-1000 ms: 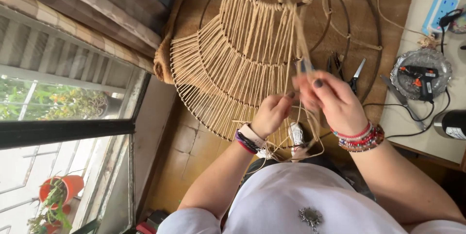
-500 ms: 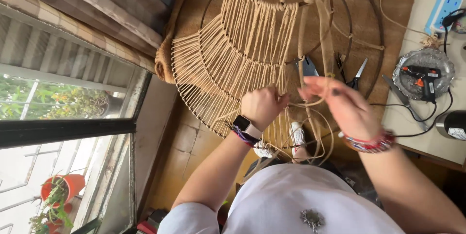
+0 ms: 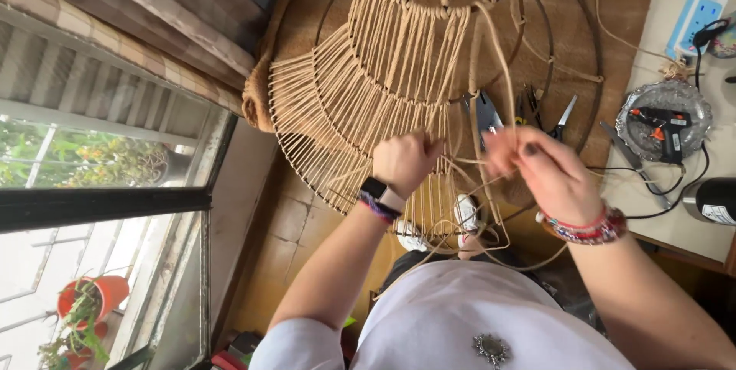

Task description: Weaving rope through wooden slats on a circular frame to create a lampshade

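A tiered wire lampshade frame [image 3: 360,101] hangs in front of me, partly wrapped in tan jute cord [image 3: 406,55]. My left hand [image 3: 404,161], with a black watch and bands at the wrist, is closed on cord strands at the frame's lower ring. My right hand [image 3: 540,171], with beaded bracelets, pinches a loose length of the same cord beside the bare wire rings [image 3: 537,48]. Loose cord loops hang below both hands over my lap.
Pliers [image 3: 484,117] and scissors [image 3: 563,117] lie on the brown mat behind the frame. On the white table at right sit a glue gun [image 3: 661,123] on a silver plate, a power strip [image 3: 694,13] and a dark cylinder [image 3: 709,200]. A window is at left.
Both hands have shifted slightly up and apart along the lower ring, drawing the cord between them. The frame has stayed in place.
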